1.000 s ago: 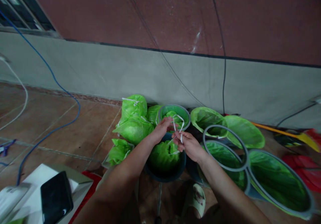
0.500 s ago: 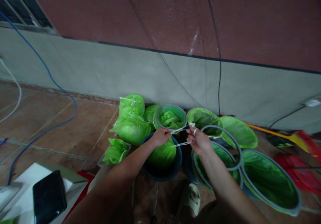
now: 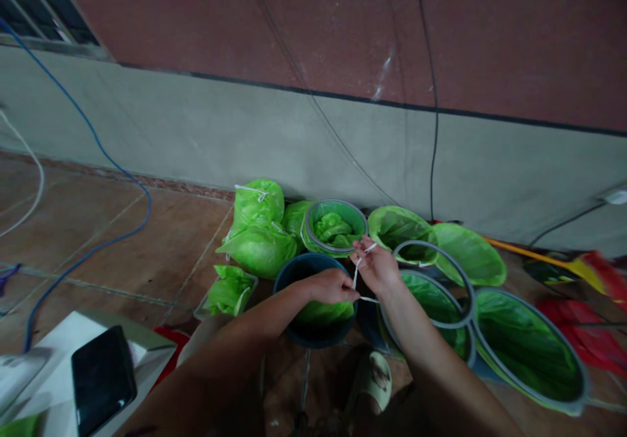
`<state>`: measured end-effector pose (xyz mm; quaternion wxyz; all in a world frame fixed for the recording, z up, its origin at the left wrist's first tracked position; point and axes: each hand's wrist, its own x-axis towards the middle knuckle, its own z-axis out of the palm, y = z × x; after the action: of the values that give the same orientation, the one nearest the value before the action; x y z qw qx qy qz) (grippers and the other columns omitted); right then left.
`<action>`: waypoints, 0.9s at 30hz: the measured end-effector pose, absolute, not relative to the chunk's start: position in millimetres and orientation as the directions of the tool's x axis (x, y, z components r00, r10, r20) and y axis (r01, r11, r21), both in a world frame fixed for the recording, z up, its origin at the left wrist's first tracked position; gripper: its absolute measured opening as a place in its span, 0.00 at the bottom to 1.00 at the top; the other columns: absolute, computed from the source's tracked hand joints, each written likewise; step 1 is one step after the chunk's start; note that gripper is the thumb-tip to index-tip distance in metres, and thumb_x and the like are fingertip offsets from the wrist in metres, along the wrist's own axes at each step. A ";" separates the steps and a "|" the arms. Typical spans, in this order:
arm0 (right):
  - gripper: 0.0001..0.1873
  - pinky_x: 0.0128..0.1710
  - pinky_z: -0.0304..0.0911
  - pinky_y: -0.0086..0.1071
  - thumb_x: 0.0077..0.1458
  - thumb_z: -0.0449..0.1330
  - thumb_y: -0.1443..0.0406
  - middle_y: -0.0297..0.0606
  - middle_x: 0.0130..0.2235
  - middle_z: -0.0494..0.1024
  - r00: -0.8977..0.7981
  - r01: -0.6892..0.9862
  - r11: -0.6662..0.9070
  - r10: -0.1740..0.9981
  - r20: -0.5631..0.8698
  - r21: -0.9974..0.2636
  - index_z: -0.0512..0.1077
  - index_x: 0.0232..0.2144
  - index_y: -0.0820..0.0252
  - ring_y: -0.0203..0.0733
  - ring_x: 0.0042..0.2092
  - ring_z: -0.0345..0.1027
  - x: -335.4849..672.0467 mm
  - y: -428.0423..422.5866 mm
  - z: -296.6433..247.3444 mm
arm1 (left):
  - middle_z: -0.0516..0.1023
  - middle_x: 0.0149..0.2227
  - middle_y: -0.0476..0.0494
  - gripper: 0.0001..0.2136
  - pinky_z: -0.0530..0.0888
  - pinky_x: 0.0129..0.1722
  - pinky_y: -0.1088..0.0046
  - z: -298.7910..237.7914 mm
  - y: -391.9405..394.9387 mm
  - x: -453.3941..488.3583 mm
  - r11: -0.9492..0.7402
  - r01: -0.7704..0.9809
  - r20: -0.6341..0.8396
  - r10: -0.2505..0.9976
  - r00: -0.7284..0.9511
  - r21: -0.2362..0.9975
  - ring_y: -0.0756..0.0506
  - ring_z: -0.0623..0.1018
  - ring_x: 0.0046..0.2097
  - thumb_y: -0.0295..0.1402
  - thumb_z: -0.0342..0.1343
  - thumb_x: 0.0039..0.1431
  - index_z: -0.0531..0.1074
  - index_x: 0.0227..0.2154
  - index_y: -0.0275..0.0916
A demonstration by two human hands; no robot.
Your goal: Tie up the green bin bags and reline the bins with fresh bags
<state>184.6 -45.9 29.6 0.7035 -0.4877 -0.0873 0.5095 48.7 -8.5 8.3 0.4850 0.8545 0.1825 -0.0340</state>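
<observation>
My left hand (image 3: 329,286) is closed over the rim of a dark blue bucket (image 3: 300,332), pinching a thin white string (image 3: 356,271). The bucket holds a green mesh bag (image 3: 313,311). My right hand (image 3: 378,267) is closed on the same string, just right of the left hand and slightly higher. A short length of the string runs between the two hands. Behind them stands a grey-rimmed ring net (image 3: 334,226) with green mesh bunched inside.
Tied green mesh bags (image 3: 257,231) lie left by the wall. Several grey-rimmed green hoop nets (image 3: 531,345) spread to the right, with red nets (image 3: 582,323) beyond. A dark phone (image 3: 100,378) rests on a white box at lower left. A blue cable (image 3: 105,162) crosses the tiled floor.
Both hands were pulled apart with the string stretched between them; now they have come close together again, the left hand lower over the bucket. The green bag sits deeper in the bucket.
</observation>
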 end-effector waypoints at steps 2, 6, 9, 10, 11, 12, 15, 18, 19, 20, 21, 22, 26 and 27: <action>0.06 0.32 0.67 0.30 0.49 0.61 0.66 0.32 0.29 0.76 0.450 -0.584 -0.070 0.802 -0.394 -0.809 0.66 0.29 0.55 0.34 0.28 0.68 186.2 -48.3 27.0 | 0.67 0.18 0.53 0.12 0.60 0.27 0.77 5.2 -5.2 49.0 -0.428 0.383 -0.242 0.348 0.906 0.818 0.53 0.65 0.23 0.34 0.53 0.58 0.77 0.24 0.35; 0.09 0.30 0.65 0.29 0.48 0.64 0.60 0.33 0.29 0.76 0.463 -0.285 -0.318 0.780 -0.421 -0.904 0.69 0.30 0.55 0.36 0.30 0.70 186.1 -56.5 16.0 | 0.67 0.17 0.53 0.12 0.59 0.24 0.77 1.9 9.1 47.1 -0.294 0.440 -0.255 0.500 0.828 0.849 0.53 0.65 0.22 0.32 0.51 0.57 0.77 0.24 0.35; 0.14 0.26 0.60 0.28 0.49 0.61 0.53 0.34 0.26 0.75 0.336 -0.006 -0.401 0.862 -0.380 -0.916 0.71 0.28 0.58 0.35 0.26 0.66 184.0 -64.1 4.3 | 0.65 0.16 0.53 0.14 0.60 0.24 0.78 2.3 19.5 43.3 -0.174 0.427 -0.259 0.577 0.774 0.887 0.53 0.64 0.22 0.35 0.50 0.58 0.75 0.22 0.35; 0.16 0.23 0.57 0.28 0.49 0.60 0.52 0.34 0.24 0.73 0.291 0.102 -0.410 0.883 -0.367 -0.906 0.72 0.27 0.59 0.33 0.23 0.63 183.7 -66.4 1.3 | 0.66 0.16 0.53 0.15 0.61 0.24 0.78 2.3 21.9 42.2 -0.132 0.423 -0.268 0.600 0.754 0.896 0.53 0.65 0.22 0.35 0.50 0.58 0.75 0.21 0.35; 0.17 0.21 0.53 0.28 0.50 0.59 0.51 0.32 0.22 0.71 0.265 0.209 -0.412 0.897 -0.355 -0.887 0.71 0.24 0.59 0.32 0.21 0.58 183.9 -68.3 -0.8 | 0.67 0.16 0.53 0.15 0.61 0.23 0.78 2.0 23.6 41.3 -0.091 0.423 -0.279 0.624 0.730 0.902 0.53 0.65 0.21 0.35 0.51 0.57 0.74 0.20 0.35; 0.18 0.21 0.50 0.28 0.51 0.58 0.51 0.31 0.20 0.69 0.253 0.303 -0.402 0.908 -0.334 -0.864 0.71 0.22 0.59 0.31 0.19 0.55 184.4 -69.9 -1.8 | 0.68 0.17 0.52 0.14 0.62 0.23 0.78 1.4 25.0 40.7 -0.055 0.423 -0.292 0.643 0.708 0.904 0.53 0.65 0.21 0.36 0.52 0.57 0.74 0.20 0.34; 0.18 0.22 0.47 0.28 0.52 0.56 0.53 0.29 0.17 0.65 0.206 0.455 -0.336 0.941 -0.270 -0.825 0.69 0.19 0.59 0.30 0.20 0.52 186.6 -73.2 0.2 | 0.72 0.19 0.50 0.10 0.64 0.24 0.77 -1.1 28.2 40.4 0.016 0.402 -0.305 0.679 0.667 0.916 0.53 0.66 0.22 0.34 0.57 0.53 0.76 0.22 0.33; 0.16 0.22 0.47 0.28 0.51 0.56 0.55 0.30 0.20 0.69 0.045 0.486 -0.332 0.933 -0.356 -0.808 0.71 0.21 0.60 0.31 0.21 0.54 188.6 -75.9 4.1 | 0.76 0.23 0.50 0.05 0.68 0.28 0.77 -0.9 30.9 40.0 -0.045 0.375 -0.241 0.695 0.677 0.926 0.52 0.70 0.25 0.29 0.59 0.49 0.78 0.27 0.33; 0.16 0.21 0.47 0.28 0.51 0.57 0.55 0.30 0.20 0.69 -0.005 0.495 -0.347 0.916 -0.402 -0.796 0.71 0.21 0.60 0.31 0.20 0.54 189.5 -76.4 4.7 | 0.77 0.24 0.50 0.05 0.68 0.30 0.77 0.5 31.1 39.4 -0.115 0.380 -0.203 0.687 0.698 0.918 0.51 0.72 0.27 0.28 0.59 0.48 0.79 0.28 0.34; 0.15 0.21 0.47 0.28 0.50 0.57 0.56 0.30 0.19 0.69 -0.026 0.507 -0.359 0.902 -0.430 -0.784 0.71 0.20 0.60 0.31 0.20 0.54 190.6 -76.5 4.9 | 0.77 0.25 0.50 0.05 0.69 0.31 0.76 2.7 30.7 38.7 -0.210 0.386 -0.159 0.665 0.730 0.898 0.51 0.73 0.28 0.27 0.58 0.48 0.79 0.28 0.35; 0.15 0.22 0.48 0.28 0.50 0.57 0.56 0.30 0.18 0.68 -0.012 0.514 -0.360 0.904 -0.427 -0.778 0.70 0.19 0.59 0.32 0.20 0.54 191.9 -76.0 5.0 | 0.77 0.25 0.50 0.06 0.69 0.33 0.76 5.5 29.5 37.9 -0.316 0.384 -0.113 0.626 0.771 0.867 0.50 0.73 0.29 0.27 0.57 0.49 0.79 0.28 0.36; 0.14 0.23 0.50 0.28 0.49 0.57 0.57 0.30 0.18 0.68 0.031 0.510 -0.345 0.923 -0.384 -0.788 0.70 0.18 0.59 0.33 0.21 0.56 193.3 -74.9 5.0 | 0.78 0.25 0.50 0.06 0.69 0.35 0.75 8.8 27.5 37.1 -0.422 0.369 -0.070 0.576 0.814 0.828 0.50 0.74 0.30 0.27 0.56 0.50 0.79 0.28 0.37; 0.05 0.36 0.62 0.32 0.45 0.60 0.63 0.34 0.28 0.77 0.147 0.318 -0.136 0.985 -0.093 -0.938 0.75 0.23 0.57 0.40 0.33 0.68 193.8 -67.6 7.6 | 0.79 0.29 0.48 0.08 0.65 0.52 0.66 22.3 15.5 35.2 -0.723 0.274 0.067 0.405 0.912 0.635 0.48 0.75 0.35 0.27 0.52 0.56 0.77 0.28 0.39; 0.05 0.38 0.62 0.33 0.43 0.61 0.64 0.35 0.30 0.78 0.136 0.233 -0.120 0.987 -0.089 -0.965 0.76 0.25 0.57 0.41 0.34 0.69 192.0 -66.3 9.0 | 0.80 0.31 0.48 0.08 0.61 0.57 0.62 24.9 12.9 35.0 -0.766 0.265 0.086 0.384 0.919 0.586 0.47 0.76 0.38 0.26 0.52 0.57 0.76 0.29 0.40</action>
<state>192.0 -66.3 9.0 0.4389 -0.6128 -0.4975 0.4293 35.0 12.9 24.9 0.2947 0.9342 0.1736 0.1009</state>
